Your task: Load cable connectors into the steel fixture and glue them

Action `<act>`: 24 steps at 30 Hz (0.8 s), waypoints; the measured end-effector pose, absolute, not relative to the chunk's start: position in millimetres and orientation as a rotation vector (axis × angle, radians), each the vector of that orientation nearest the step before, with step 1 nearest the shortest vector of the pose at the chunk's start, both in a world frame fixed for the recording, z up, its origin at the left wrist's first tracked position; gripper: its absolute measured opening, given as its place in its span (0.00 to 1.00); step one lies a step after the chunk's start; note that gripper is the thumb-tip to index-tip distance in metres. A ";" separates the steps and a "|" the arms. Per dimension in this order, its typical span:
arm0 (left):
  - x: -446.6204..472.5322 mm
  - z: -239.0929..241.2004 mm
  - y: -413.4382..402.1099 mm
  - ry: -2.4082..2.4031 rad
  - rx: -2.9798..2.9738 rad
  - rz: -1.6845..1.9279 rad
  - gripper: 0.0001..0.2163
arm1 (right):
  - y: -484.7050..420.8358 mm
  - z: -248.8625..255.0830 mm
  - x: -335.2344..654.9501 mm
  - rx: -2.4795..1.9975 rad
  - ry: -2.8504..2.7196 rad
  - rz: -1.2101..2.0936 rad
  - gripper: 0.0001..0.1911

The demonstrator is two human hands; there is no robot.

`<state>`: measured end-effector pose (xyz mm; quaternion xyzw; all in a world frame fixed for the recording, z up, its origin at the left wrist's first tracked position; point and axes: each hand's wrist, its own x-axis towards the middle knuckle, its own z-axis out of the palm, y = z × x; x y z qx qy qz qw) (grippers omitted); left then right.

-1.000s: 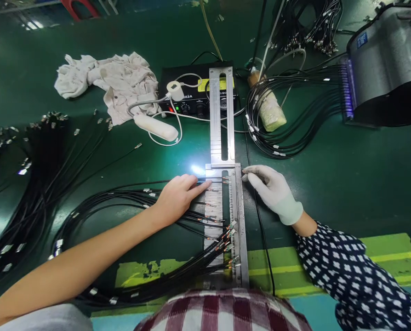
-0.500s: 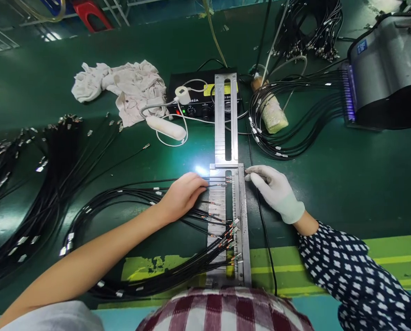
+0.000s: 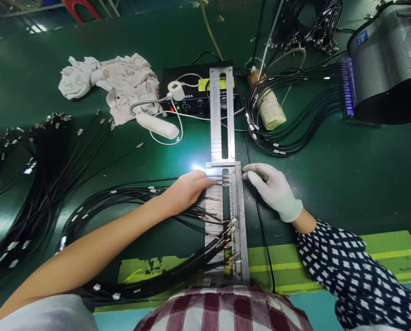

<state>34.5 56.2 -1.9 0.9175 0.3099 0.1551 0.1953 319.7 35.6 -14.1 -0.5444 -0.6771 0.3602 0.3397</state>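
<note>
My bare left hand (image 3: 190, 191) lies over the upper part of a slotted metal fixture (image 3: 243, 230), its fingers pinched on a black cable (image 3: 220, 179). The cable's end points right, across the slot toward the toothed rail. Beside the fixture's right edge, near its top, my gloved right hand (image 3: 272, 186) has thumb and forefinger close together; whether anything is between them is hidden. More black cables (image 3: 171, 271) with small metal connectors lie across the fixture's lower part. Several others pass under my left hand and loop to the left.
Behind the fixture sits a black control box (image 3: 191, 108) with a white corded device (image 3: 157, 126). White cloths (image 3: 129, 87) lie left of it. A grey machine (image 3: 385, 69) with cables at its purple-lit slots stands right. Cable bundles (image 3: 50, 174) cover the left side.
My left hand has shifted slightly right along the fixture, bringing the pinched cable's end nearer the rail. My right hand stays at the fixture's edge. The whole view has shifted a little.
</note>
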 end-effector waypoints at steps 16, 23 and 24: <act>33.8 -12.5 31.5 1.118 2.993 0.342 0.17 | 32.5 -11.2 315.5 -1.456 -1.826 0.791 0.10; 36.4 -19.0 20.0 1.224 2.958 0.161 0.19 | 21.2 -11.2 282.4 -1.661 -2.189 0.365 0.21; 35.8 -19.8 20.0 1.233 2.940 0.165 0.19 | 20.9 -11.5 279.2 -1.661 -2.220 0.347 0.20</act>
